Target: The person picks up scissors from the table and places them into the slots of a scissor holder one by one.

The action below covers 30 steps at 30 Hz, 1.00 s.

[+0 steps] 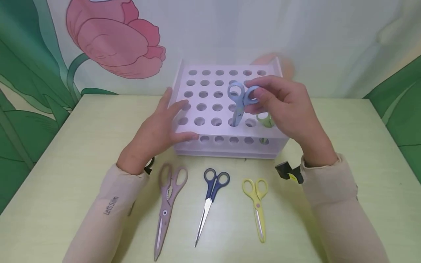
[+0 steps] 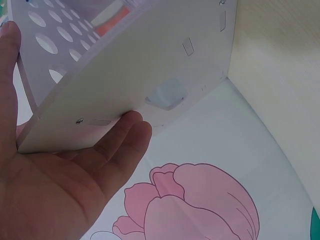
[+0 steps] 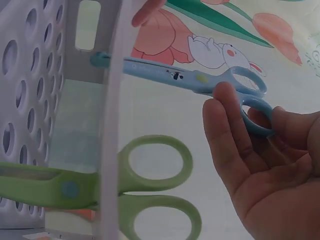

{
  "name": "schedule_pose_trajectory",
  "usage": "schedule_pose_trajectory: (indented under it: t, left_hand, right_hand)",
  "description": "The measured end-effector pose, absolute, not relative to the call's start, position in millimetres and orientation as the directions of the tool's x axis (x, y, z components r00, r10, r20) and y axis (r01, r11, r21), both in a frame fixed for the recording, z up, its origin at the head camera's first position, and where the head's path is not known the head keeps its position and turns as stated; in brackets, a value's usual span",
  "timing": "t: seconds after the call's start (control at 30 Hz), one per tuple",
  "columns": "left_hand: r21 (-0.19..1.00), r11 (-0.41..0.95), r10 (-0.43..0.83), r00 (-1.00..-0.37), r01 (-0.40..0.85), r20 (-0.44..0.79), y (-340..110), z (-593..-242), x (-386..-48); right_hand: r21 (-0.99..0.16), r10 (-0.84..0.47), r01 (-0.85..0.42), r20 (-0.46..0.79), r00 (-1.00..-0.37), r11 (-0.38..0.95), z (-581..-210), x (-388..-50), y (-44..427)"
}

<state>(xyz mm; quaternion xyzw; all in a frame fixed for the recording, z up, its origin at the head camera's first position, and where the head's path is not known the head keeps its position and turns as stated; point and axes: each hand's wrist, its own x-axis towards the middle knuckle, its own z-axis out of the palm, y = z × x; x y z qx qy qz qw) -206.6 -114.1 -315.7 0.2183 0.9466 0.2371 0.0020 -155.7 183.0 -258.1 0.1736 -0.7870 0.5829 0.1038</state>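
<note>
My right hand (image 1: 289,106) pinches one handle loop of a pair of light blue scissors (image 1: 241,100). Their blades point down, with the tip in the front row of a white perforated rack (image 1: 209,115), at the fourth hole from the left. In the right wrist view, the tip of the blue scissors (image 3: 160,72) has passed through the top panel. Green scissors (image 3: 157,189) stand in the front row's right end hole, handles up. With my left hand (image 1: 154,128) I grip the rack's left side; fingers lie against the outer side wall (image 2: 115,75).
On the table (image 1: 82,146) before the rack lie mauve scissors (image 1: 166,212), dark blue-handled scissors (image 1: 210,199) and yellow scissors (image 1: 258,208). Another dark handle (image 1: 150,162) shows partly beside the left wrist. A flower-printed curtain (image 1: 210,29) hangs behind the rack.
</note>
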Motion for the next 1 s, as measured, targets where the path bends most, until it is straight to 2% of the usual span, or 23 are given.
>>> schedule_pose_trajectory:
  t: [0.33, 0.77, 1.0]
  left_hand:
    - [0.442, 0.791, 0.422, -0.900, 0.423, 0.107, -111.9, -314.6, -207.2]
    - [0.434, 0.791, 0.427, -0.897, 0.431, 0.111, -114.1, -315.5, -207.0]
    - [0.436, 0.795, 0.420, -0.901, 0.422, 0.106, -114.4, -316.0, -207.1]
  right_hand:
    - [-0.830, -0.101, -0.250, 0.231, -0.968, 0.499, -263.8, -156.5, 177.2]
    - [-0.754, -0.160, -0.188, 0.111, -0.981, 0.630, -269.2, -158.1, 169.3]
    - [-0.687, -0.236, -0.229, 0.087, -0.968, 0.690, -274.3, -162.2, 170.0]
